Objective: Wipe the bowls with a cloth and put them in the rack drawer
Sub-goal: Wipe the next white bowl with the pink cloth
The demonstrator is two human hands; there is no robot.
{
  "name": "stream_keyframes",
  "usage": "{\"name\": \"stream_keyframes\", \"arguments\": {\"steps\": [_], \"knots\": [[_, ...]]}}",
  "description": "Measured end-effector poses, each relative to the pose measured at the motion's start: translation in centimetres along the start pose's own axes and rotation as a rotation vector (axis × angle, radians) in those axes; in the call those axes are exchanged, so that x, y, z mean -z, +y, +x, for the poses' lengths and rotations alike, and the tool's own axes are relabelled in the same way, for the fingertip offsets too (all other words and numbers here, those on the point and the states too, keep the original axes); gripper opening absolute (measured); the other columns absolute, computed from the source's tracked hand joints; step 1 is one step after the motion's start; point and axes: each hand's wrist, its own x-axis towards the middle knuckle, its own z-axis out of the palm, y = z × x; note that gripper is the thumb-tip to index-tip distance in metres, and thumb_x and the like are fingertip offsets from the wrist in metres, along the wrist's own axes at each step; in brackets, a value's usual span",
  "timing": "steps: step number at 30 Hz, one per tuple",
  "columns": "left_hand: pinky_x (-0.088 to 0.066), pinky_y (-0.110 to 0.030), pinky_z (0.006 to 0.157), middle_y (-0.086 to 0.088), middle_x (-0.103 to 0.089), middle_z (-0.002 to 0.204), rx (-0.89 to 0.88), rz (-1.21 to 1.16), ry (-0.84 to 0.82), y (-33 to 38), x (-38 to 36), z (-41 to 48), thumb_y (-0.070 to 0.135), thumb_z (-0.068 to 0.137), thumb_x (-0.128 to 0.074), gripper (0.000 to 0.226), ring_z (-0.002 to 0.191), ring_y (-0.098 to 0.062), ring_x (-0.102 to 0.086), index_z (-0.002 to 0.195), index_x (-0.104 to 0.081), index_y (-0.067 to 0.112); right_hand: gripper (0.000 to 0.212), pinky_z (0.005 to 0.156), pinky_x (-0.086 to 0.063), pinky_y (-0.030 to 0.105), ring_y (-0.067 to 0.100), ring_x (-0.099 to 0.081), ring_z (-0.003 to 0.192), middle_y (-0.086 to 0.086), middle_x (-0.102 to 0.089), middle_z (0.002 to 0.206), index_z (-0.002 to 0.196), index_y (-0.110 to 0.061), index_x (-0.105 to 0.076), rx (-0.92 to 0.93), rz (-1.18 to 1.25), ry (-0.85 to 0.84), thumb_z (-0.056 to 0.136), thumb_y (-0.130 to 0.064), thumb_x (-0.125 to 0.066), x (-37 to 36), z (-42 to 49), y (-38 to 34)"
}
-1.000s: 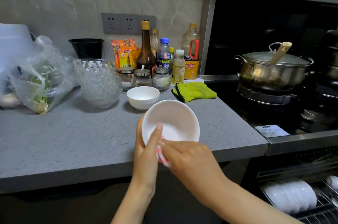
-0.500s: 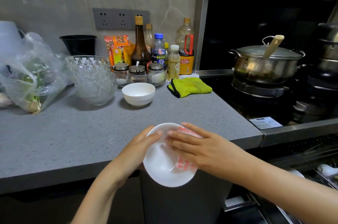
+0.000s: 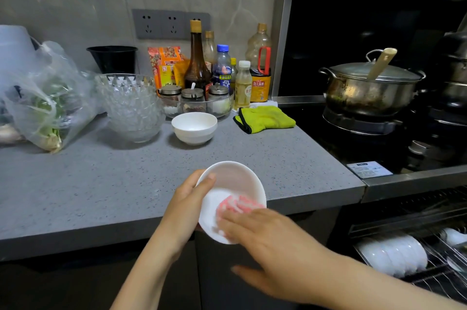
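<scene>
1. bowl [image 3: 233, 180] up at the counter [image 3: 101, 196] edge, left hand [image 3: 188, 199] gripping its rim at 9 o'clock, thumb inside.
2. right hand [image 3: 267, 241], fingers flat, has swept the pink cloth [image 3: 237, 204] down to the bowl's 5 o'clock.
3. wiping goes on; rack drawer [image 3: 439, 278] waits open at 4 o'clock.

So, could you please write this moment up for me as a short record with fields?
left hand: grips held bowl by its rim, bowl tilted
right hand: presses pink cloth inside held bowl, fingers flat
second bowl: upright on counter, beside glass bowls
rack drawer: open, lower right, white bowls standing inside
</scene>
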Motion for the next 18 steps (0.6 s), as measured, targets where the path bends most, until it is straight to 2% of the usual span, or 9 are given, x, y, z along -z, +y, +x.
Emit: {"name": "stream_keyframes", "arguments": {"steps": [2, 4, 6, 9, 11, 13, 14, 16, 18], "knots": [[-0.049, -0.012, 0.064, 0.011, -0.073, 0.082, 0.01, -0.02, 0.011, -0.3, -0.1, -0.1, 0.021, 0.098, -0.047, 0.021, 0.076, 0.0, -0.066, 0.096, -0.067, 0.025, 0.072, 0.114, -0.007, 0.029, 0.027, -0.037, 0.138, 0.007, -0.042, 0.149, 0.144, -0.01, -0.037, 0.018, 0.118, -0.019, 0.085, -0.037, -0.067, 0.5, 0.4, -0.9], [-0.049, -0.016, 0.066, 0.008, -0.074, 0.088, 0.035, -0.044, 0.023, -0.5, -0.1, -0.4, 0.025, 0.098, -0.047, 0.02, 0.082, -0.004, -0.068, 0.096, -0.067, 0.028, 0.074, 0.119, -0.009, 0.029, 0.024, -0.026, 0.144, 0.006, -0.029, 0.156, 0.15, -0.01, -0.025, 0.065, 0.153, -0.062, 0.091, -0.035, -0.062, 0.5, 1.1, -0.9], [-0.049, -0.015, 0.063, 0.009, -0.075, 0.087, 0.046, -0.093, 0.021, -0.4, -0.1, -0.6, 0.027, 0.098, -0.047, 0.02, 0.079, -0.001, -0.068, 0.098, -0.066, 0.026, 0.076, 0.117, -0.023, 0.035, 0.022, -0.039, 0.138, 0.009, -0.041, 0.15, 0.142, -0.007, -0.043, -0.002, 0.014, -0.029, 0.081, -0.045, -0.068, 0.0, 2.0, -0.4], [-0.052, -0.015, 0.067, 0.002, -0.074, 0.101, 0.02, -0.134, 0.036, 0.1, 0.2, -0.4, 0.026, 0.097, -0.046, 0.024, 0.087, -0.005, -0.07, 0.111, -0.065, 0.021, 0.066, 0.103, -0.042, 0.032, 0.019, -0.062, 0.116, 0.008, -0.063, 0.128, 0.12, -0.01, -0.067, -0.1, -0.166, 0.052, 0.071, -0.053, -0.07, 0.1, 3.7, 0.0], [-0.053, -0.016, 0.069, -0.001, -0.073, 0.106, -0.009, -0.16, 0.065, 0.6, 0.2, -0.3, 0.027, 0.097, -0.045, 0.028, 0.092, -0.008, -0.069, 0.116, -0.063, 0.02, 0.055, 0.077, -0.053, 0.024, 0.015, -0.07, 0.093, 0.004, -0.071, 0.111, 0.105, -0.015, -0.075, -0.114, -0.17, 0.074, 0.058, -0.044, -0.081, 0.5, 4.0, -0.2], [-0.051, -0.011, 0.063, 0.0, -0.072, 0.104, -0.039, -0.182, 0.1, 0.7, 0.2, -0.3, 0.027, 0.097, -0.044, 0.026, 0.085, -0.004, -0.069, 0.113, -0.064, 0.021, 0.054, 0.046, -0.039, 0.017, 0.011, -0.069, 0.07, -0.005, -0.074, 0.095, 0.092, -0.029, -0.075, -0.142, -0.087, 0.102, 0.04, -0.027, -0.089, 1.5, 3.7, -0.7], [-0.05, -0.01, 0.058, 0.001, -0.072, 0.101, -0.044, -0.198, 0.112, 0.7, 0.1, -0.4, 0.028, 0.097, -0.044, 0.024, 0.079, -0.001, -0.068, 0.111, -0.064, 0.022, 0.057, 0.043, -0.037, 0.017, 0.011, -0.069, 0.07, -0.008, -0.073, 0.094, 0.094, -0.032, -0.072, -0.145, -0.02, 0.099, 0.04, -0.018, -0.088, 1.9, 3.6, -0.8], [-0.048, -0.008, 0.054, 0.002, -0.071, 0.098, -0.039, -0.224, 0.111, 0.6, 0.0, -0.5, 0.028, 0.097, -0.045, 0.023, 0.072, 0.002, -0.068, 0.108, -0.064, 0.023, 0.057, 0.06, -0.052, 0.028, 0.016, -0.067, 0.095, -0.011, -0.069, 0.111, 0.113, -0.03, -0.066, -0.086, 0.17, 0.096, 0.063, -0.003, -0.075, 2.3, 3.4, -0.6], [-0.05, -0.01, 0.058, 0.001, -0.072, 0.098, -0.042, -0.208, 0.098, 0.6, 0.1, -0.4, 0.03, 0.097, -0.044, 0.024, 0.079, -0.001, -0.069, 0.11, -0.064, 0.023, 0.058, 0.086, -0.052, 0.033, 0.018, -0.06, 0.114, -0.008, -0.065, 0.123, 0.122, -0.023, -0.062, -0.014, 0.202, 0.171, 0.071, 0.003, -0.068, 2.1, 3.5, -0.2]]}}
